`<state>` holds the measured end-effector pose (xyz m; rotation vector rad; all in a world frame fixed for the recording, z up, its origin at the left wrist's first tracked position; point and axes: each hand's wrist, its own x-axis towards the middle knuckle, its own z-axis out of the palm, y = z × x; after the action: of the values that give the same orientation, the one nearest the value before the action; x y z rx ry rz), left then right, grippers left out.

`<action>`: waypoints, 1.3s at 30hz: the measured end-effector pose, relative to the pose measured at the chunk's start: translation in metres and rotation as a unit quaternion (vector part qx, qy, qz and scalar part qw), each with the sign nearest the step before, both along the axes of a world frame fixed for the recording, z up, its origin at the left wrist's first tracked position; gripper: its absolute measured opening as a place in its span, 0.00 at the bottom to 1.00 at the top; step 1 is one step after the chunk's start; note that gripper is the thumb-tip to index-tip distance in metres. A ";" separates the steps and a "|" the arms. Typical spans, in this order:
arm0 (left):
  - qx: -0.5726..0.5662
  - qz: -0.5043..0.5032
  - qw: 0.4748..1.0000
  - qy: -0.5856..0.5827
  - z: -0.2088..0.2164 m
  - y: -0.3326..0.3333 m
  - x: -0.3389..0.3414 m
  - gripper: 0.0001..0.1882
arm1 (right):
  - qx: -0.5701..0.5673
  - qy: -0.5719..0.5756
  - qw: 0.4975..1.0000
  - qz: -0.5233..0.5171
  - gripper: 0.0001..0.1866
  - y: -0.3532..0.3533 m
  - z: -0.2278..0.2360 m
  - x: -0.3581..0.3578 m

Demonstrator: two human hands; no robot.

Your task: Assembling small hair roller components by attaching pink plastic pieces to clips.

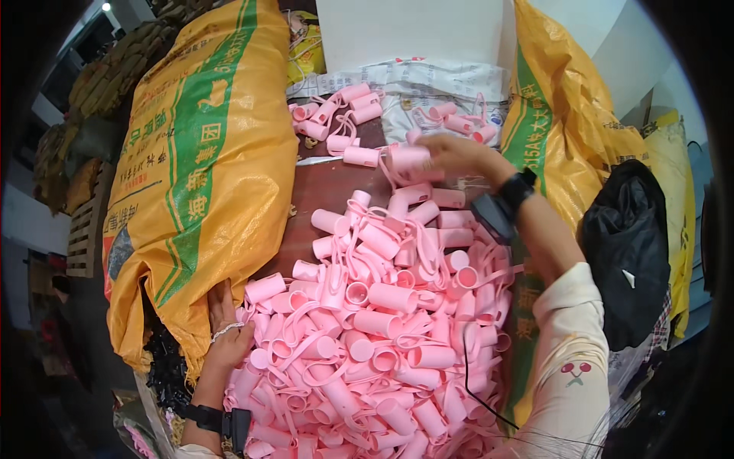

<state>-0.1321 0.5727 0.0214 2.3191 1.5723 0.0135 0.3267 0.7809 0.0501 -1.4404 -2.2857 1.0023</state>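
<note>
A large heap of pink plastic cylinders with looped straps [382,321] spreads in front of me. My right hand [455,159] reaches over the far side of the heap, blurred by motion, its fingers closed around a blurred pink plastic cylinder [410,161]. At the heap's left edge my left hand [228,329] lies between the pink pieces and a yellow woven sack [229,176]. Its fingers stretch forward along the sack, thumb apart; the fingertips are partly hidden. Dark bands with black box-like devices sit on both wrists.
Smaller groups of pink cylinders [359,103] lie at the back, some on white printed sheeting [436,80]. Another yellow sack [562,115] stands at the right, beside a black bag [627,252]. Small black pieces [164,359] show below the left sack. A thin black cord [470,379] crosses the heap.
</note>
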 end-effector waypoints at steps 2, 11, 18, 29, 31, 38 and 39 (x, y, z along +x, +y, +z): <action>0.001 0.048 0.999 -0.025 0.022 0.001 0.009 0.13 | -0.119 -0.015 0.981 0.154 0.21 -0.012 0.029 0.004; -0.136 0.145 0.980 0.024 0.011 -0.002 0.001 0.26 | 0.236 -0.293 0.898 -0.227 0.35 0.040 -0.064 0.075; -0.168 0.249 0.953 0.041 0.009 -0.003 -0.004 0.22 | 0.135 -0.293 0.918 -0.230 0.36 0.062 -0.094 0.074; -0.073 0.203 0.976 -0.032 0.009 -0.001 0.002 0.27 | 0.299 -0.060 0.930 -0.204 0.28 0.028 -0.057 0.075; -0.120 0.225 0.967 -0.025 0.011 0.001 0.002 0.30 | 0.193 -0.056 0.970 -0.139 0.28 0.014 -0.024 0.060; -0.150 0.168 0.974 -0.009 0.002 -0.001 -0.010 0.26 | -0.300 -0.008 0.933 0.200 0.25 0.006 0.036 0.015; -0.184 0.146 0.972 -0.009 -0.011 0.003 -0.014 0.28 | -0.075 -0.092 0.983 0.141 0.25 0.031 0.016 0.026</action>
<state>-0.1464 0.5758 0.0102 1.7906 1.7264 -0.1711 0.3525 0.8120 0.0657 -1.3394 -2.6550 1.1890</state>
